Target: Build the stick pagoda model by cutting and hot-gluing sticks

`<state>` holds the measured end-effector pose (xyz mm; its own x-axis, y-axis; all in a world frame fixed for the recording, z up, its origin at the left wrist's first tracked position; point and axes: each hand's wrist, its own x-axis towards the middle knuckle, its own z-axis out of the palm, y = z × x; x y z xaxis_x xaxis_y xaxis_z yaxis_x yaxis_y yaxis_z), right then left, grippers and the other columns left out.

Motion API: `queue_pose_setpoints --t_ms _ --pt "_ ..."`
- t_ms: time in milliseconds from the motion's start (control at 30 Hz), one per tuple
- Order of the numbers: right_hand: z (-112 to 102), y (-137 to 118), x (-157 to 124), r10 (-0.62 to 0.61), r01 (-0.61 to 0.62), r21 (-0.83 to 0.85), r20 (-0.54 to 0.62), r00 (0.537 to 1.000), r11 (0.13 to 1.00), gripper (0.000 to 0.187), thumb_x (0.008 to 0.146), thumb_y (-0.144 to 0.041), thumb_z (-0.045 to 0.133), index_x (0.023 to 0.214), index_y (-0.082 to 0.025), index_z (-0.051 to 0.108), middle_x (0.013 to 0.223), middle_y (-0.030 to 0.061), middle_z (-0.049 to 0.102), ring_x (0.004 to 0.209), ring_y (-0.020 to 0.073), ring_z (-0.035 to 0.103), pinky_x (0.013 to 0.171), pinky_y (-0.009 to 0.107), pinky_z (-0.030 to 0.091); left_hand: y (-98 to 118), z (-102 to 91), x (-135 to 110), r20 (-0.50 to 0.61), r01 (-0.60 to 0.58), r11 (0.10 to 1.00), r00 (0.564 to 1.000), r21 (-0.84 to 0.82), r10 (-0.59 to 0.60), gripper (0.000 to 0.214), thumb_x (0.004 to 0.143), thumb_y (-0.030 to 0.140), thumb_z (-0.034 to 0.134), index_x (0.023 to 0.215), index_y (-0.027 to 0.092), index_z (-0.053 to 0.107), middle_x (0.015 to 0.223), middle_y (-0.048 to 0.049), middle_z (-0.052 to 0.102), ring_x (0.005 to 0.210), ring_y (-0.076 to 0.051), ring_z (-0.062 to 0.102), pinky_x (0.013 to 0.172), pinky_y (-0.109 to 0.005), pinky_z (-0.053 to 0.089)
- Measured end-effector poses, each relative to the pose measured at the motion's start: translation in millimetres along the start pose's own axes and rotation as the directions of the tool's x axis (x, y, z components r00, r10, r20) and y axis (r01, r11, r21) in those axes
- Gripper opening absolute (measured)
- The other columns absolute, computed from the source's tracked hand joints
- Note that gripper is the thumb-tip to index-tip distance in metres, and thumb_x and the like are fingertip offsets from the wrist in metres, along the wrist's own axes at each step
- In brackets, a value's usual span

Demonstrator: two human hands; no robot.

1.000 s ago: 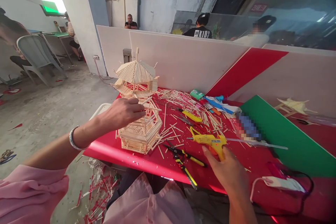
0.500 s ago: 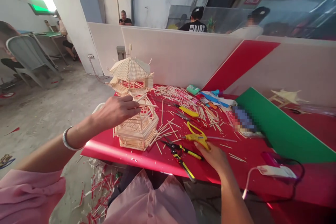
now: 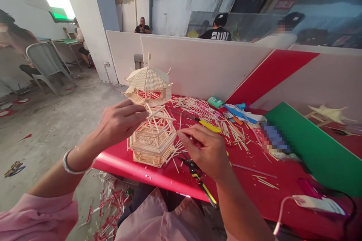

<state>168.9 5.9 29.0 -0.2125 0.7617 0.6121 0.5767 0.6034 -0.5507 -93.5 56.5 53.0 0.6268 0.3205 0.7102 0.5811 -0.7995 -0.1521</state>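
A pagoda-like model of thin wooden sticks [image 3: 154, 147] stands upright at the table's left, with a peaked roof and an open lattice middle. My left hand [image 3: 120, 122] is beside its middle tier, fingers closed on the end of a wooden stick [image 3: 162, 118] that lies across the lattice. On the model's other side is my right hand [image 3: 207, 148], thumb and forefinger pinched close to its right edge; anything between them is too small to make out. Behind that hand the yellow glue gun [image 3: 227, 154] is mostly hidden, its clear glue stick [image 3: 254, 170] showing.
Black-and-yellow cutters [image 3: 205, 188] reach over the front edge of the red table [image 3: 240, 199]. Yellow-handled pliers [image 3: 210, 126] and loose sticks [image 3: 195, 107] lie behind. To the right are a green board [image 3: 308, 147] and a white power strip [image 3: 318, 204]. A white partition [image 3: 195, 64] borders the back.
My right hand has let go of the glue gun and moved up and left to the model. My left hand stays at the middle tier. The whole view has shifted slightly.
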Motion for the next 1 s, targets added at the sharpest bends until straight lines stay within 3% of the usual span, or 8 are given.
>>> queue_pose_setpoints --t_ms 100,200,333,467,600,800,1000 --pt "6 -9 33 0.005 0.008 -0.079 0.168 0.986 0.997 0.025 0.089 -0.037 0.059 0.075 -0.022 0.074 0.066 0.0008 0.067 0.058 0.0116 0.057 0.056 0.027 0.039 14 -5.0 -17 -0.211 0.178 0.971 0.955 -0.157 -0.209 0.022 0.086 0.012 0.062 0.102 0.024 0.069 0.085 -0.0023 0.072 0.068 -0.013 0.061 0.062 -0.029 0.050" --pt "16 -13 61 0.118 -0.012 -0.302 0.333 0.935 0.953 0.032 0.085 -0.043 0.061 0.063 -0.022 0.072 0.059 0.0023 0.065 0.053 0.0121 0.052 0.054 0.030 0.034 27 7.3 -35 -0.362 0.309 0.915 0.847 -0.258 -0.389 0.020 0.083 0.011 0.067 0.098 0.024 0.071 0.078 -0.0005 0.071 0.066 -0.012 0.060 0.061 -0.029 0.049" --pt "30 -17 84 0.259 -0.015 -0.495 0.428 0.866 0.869 0.041 0.082 -0.050 0.059 0.052 -0.022 0.068 0.049 0.0038 0.057 0.047 0.0119 0.042 0.052 0.033 0.026 35 34.4 -53 -0.399 0.461 0.814 0.713 -0.353 -0.577 0.016 0.086 0.016 0.065 0.097 0.027 0.072 0.091 -0.0010 0.071 0.082 -0.015 0.061 0.074 -0.033 0.049" --pt "37 -21 90 0.335 -0.031 -0.549 0.464 0.820 0.835 0.036 0.077 -0.054 0.062 0.061 -0.025 0.073 0.056 0.0052 0.061 0.051 0.0140 0.045 0.053 0.033 0.027 42 52.9 -64 -0.391 0.508 0.754 0.648 -0.417 -0.653 0.018 0.089 0.019 0.061 0.102 0.028 0.071 0.108 -0.0033 0.066 0.098 -0.018 0.057 0.080 -0.037 0.048" --pt "41 -26 91 0.379 -0.029 -0.608 0.455 0.806 0.794 0.036 0.077 -0.053 0.059 0.058 -0.024 0.071 0.052 0.0038 0.057 0.049 0.0132 0.041 0.053 0.033 0.025 48 59.4 -68 -0.374 0.489 0.730 0.639 -0.477 -0.672 0.020 0.090 0.020 0.060 0.105 0.028 0.070 0.111 -0.0040 0.064 0.102 -0.020 0.056 0.083 -0.039 0.048" --pt "45 -30 91 0.452 -0.079 -0.631 0.457 0.766 0.772 0.037 0.079 -0.048 0.055 0.053 -0.022 0.064 0.046 0.0011 0.048 0.046 0.0119 0.036 0.052 0.032 0.024 49 60.9 -67 -0.366 0.457 0.735 0.657 -0.501 -0.658 0.021 0.089 0.020 0.060 0.106 0.030 0.068 0.113 -0.0024 0.064 0.102 -0.020 0.056 0.087 -0.041 0.048" --pt "48 -24 87 0.414 -0.074 -0.604 0.446 0.794 0.793 0.041 0.080 -0.045 0.056 0.046 -0.022 0.057 0.043 0.0002 0.046 0.043 0.0104 0.031 0.049 0.032 0.024 46 56.6 -66 -0.392 0.473 0.782 0.683 -0.406 -0.616 0.021 0.087 0.021 0.063 0.105 0.030 0.068 0.117 -0.0038 0.062 0.105 -0.022 0.056 0.089 -0.043 0.048"
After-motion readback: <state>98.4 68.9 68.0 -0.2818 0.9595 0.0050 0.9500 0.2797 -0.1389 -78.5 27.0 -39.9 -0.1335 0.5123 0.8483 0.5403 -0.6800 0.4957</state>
